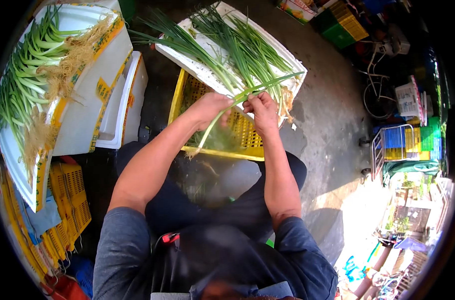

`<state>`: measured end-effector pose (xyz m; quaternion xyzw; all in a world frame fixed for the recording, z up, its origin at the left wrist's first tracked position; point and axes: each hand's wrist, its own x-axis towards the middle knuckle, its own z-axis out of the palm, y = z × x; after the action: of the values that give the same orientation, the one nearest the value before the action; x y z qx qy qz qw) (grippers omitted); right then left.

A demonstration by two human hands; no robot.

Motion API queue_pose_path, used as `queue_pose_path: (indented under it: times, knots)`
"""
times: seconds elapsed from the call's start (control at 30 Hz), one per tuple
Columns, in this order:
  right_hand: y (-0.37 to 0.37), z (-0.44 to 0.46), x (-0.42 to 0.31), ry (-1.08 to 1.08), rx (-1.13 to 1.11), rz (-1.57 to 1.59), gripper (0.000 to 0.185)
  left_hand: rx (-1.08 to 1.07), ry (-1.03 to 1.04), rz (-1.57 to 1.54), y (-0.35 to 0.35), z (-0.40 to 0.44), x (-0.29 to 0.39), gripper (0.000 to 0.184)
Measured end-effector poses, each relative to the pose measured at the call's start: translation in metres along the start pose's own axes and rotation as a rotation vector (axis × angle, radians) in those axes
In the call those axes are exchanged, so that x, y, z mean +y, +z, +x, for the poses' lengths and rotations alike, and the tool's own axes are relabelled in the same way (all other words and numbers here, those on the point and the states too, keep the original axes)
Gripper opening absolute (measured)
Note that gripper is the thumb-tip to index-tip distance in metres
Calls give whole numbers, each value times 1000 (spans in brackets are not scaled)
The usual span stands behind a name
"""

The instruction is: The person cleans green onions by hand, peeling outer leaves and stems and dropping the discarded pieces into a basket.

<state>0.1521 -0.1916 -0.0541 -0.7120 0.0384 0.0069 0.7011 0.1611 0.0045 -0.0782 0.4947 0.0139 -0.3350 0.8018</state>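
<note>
A single green onion (212, 125) slants across the middle of the view, its roots low at the left and its leaves reaching up to the right. My left hand (213, 109) is closed around its stalk. My right hand (261, 111) pinches at the leaf part just beside it. Both hands are above a yellow crate (247, 145) with greenery inside. Beyond them, a white foam lid (297, 70) holds long green onions (237, 45), with roots toward the lower right.
At the left, a white foam box (77, 127) carries a tray of green onions (35, 65) with brown roots. Yellow crates (70, 200) stand below it. A metal cart (395, 142), a bicycle (377, 95) and a green and yellow crate (340, 27) are at the right.
</note>
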Motion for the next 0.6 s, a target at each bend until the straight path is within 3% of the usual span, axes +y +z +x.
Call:
queue_pose_path:
  times: [0.17,0.37,0.5,0.53,0.6]
  knots:
    - [14,-13,0,-163,84,-275,13,98,25,7,2,-2,6,19]
    - [5,-15,-2,-608,55,-803,15,26,25,125,-9,-2,13,20]
    - [-9,-20,-13,-181,60,-414,18,-22,18,266,-35,-2,21,17]
    - [-21,-17,-10,-219,126,-406,17,-25,7,286,-37,-7,27,17]
    - [-38,-28,-6,-227,19,-693,18,132,105,124,-41,-12,36,18]
